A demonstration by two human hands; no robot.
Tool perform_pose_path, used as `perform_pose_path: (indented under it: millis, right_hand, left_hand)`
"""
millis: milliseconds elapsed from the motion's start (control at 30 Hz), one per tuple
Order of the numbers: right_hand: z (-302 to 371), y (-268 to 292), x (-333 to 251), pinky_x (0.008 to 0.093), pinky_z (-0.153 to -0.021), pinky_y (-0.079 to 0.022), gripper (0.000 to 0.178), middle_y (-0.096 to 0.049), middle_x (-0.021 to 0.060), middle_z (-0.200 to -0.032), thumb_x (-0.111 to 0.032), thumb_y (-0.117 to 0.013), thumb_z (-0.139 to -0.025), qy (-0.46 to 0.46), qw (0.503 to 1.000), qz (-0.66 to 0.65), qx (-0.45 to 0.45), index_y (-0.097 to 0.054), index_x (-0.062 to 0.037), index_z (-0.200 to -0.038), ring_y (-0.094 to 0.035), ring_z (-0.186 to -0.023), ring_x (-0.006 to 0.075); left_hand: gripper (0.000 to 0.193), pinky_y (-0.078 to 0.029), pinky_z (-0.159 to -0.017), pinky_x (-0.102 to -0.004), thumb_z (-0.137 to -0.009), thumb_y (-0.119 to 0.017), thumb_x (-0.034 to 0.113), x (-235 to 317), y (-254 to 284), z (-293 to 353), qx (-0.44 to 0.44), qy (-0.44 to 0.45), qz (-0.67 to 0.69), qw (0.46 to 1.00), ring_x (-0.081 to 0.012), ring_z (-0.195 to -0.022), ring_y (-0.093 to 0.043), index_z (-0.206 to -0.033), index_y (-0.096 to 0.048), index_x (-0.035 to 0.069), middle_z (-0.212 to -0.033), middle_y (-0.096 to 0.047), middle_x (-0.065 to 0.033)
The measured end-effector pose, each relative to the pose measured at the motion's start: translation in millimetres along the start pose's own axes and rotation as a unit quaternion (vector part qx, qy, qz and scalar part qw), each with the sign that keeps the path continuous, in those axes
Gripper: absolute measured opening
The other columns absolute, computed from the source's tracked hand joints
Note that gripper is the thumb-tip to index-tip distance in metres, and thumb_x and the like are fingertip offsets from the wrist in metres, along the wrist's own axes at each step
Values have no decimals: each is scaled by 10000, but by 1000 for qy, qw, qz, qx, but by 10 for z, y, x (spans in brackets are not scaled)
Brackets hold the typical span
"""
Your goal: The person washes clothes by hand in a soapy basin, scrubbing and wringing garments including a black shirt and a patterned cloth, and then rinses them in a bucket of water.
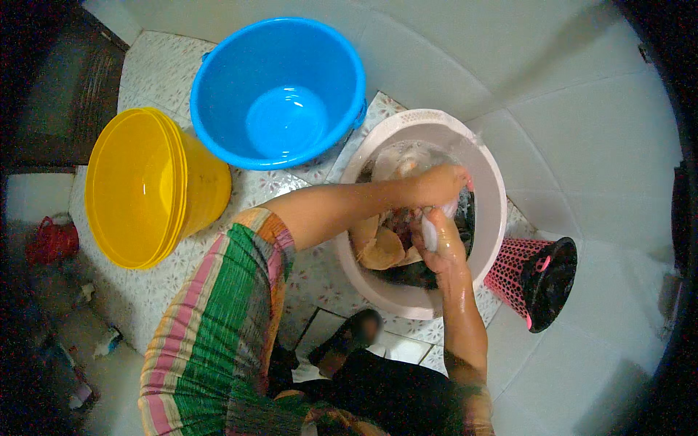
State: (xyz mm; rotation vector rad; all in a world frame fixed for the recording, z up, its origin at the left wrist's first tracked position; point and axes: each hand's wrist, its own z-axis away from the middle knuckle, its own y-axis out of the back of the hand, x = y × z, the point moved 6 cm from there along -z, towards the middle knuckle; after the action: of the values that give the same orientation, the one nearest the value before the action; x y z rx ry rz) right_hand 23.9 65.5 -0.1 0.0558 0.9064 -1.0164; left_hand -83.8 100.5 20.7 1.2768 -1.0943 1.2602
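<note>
Both hands in white basin (pixel 488 190): left hand (pixel 440 185) and right hand (pixel 441 243) each clenched on wet clothes (pixel 392 243); blue bucket (pixel 280 91) far left, yellow bucket (pixel 145 185) further left.

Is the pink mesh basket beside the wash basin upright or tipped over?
Tipped over: the pink mesh basket lies on its side on the floor, its dark-rimmed mouth facing right, beside the white basin.

Pale patterned floor tiles (pixel 156 73) with small floral marks cover the ground, meeting plain white tiled walls (pixel 582 131) at the top and right. A dark wooden door (pixel 69 94) stands at the upper left. Light is soft and even, with a sheen on the wall tiles.
</note>
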Motion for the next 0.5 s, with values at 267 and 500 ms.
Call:
perform_pose_path:
  millis: [267,500]
  right_hand:
    - [-93,172,-54,288,-732,-463,593,-553,14,-1019,-399,-706,-748,96,984,152,20,-453,-102,-1195,-552,-867,154]
    - [32,43,-671,338,-1009,-346,889,-335,121,-1386,-209,-724,-758,147,970,137,-137,-161,-61,-1429,-362,-1256,225]
  left_hand:
    - [270,-470,-739,-378,-846,-439,129,-307,-101,-84,87,8,-9,996,-305,-754,-606,-1046,-591,28,-967,-609,-175]
    - [661,-342,-958,-493,-816,-593,330,-74,-262,-110,-3,21,13,1000,-371,-1194,-365,-1350,-340,34,-1358,-334,-218]
